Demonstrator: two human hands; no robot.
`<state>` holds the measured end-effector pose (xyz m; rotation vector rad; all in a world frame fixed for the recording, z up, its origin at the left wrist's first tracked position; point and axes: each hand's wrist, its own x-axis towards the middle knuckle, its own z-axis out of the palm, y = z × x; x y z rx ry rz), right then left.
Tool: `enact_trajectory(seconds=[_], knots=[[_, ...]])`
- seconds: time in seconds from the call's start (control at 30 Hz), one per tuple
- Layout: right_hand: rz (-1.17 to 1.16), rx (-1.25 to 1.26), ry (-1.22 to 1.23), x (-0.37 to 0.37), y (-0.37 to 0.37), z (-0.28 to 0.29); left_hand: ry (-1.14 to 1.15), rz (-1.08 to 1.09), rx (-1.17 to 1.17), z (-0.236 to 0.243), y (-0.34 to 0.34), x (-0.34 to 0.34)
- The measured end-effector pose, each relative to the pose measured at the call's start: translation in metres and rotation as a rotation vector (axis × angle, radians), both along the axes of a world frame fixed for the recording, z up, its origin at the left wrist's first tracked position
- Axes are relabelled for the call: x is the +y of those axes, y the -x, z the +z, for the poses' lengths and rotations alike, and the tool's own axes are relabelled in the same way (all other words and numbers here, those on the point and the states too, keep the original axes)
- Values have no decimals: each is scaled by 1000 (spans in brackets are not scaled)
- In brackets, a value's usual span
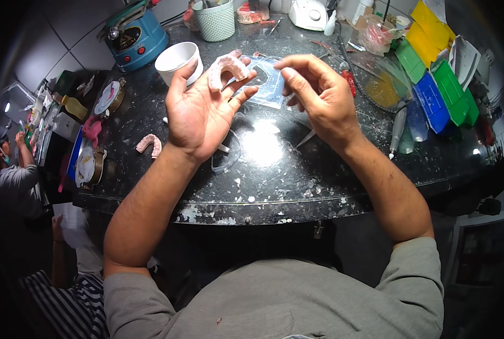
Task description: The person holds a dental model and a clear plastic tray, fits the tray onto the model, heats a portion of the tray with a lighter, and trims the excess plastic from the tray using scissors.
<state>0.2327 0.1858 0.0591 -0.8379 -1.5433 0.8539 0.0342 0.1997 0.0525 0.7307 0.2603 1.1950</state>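
Note:
My left hand (195,121) is turned palm up and holds a pale pinkish, horseshoe-shaped dental cast (217,73) on its raised fingers. Close by to the right, my right hand (326,104) hovers over the worktop, its thumb and index finger drawn together. Whether anything small sits between those fingertips cannot be made out. A second horseshoe-shaped dental cast (157,148) lies on the worktop left of my left wrist. Behind my left hand stands a white tub (170,63). A clear plastic sheet (272,97) lies between and beyond my hands.
The dark speckled worktop (297,189) carries a blue machine (144,42) at back left and a pale green basket (215,22) behind. A corded handpiece (398,131) and green, blue and yellow trays (433,101) are at right. Another person (17,169) works at far left.

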Motion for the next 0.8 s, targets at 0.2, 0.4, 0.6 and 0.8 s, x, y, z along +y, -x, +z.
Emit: enact_trajectory(seconds=[0.2,0.4,0.6,0.8], knots=[[33,-133,-93,0,-3,-1,15,-100,-3,2,-1,-3],[-12,-234,-239,3,-3,-3,-38,-38,102,-3,-5,-6],[-39,-235,-389,11,-7,-8,-521,139,618,-7,-16,-13],[-72,-209,-385,10,-11,-4,-600,105,612,-4,-15,-13]])
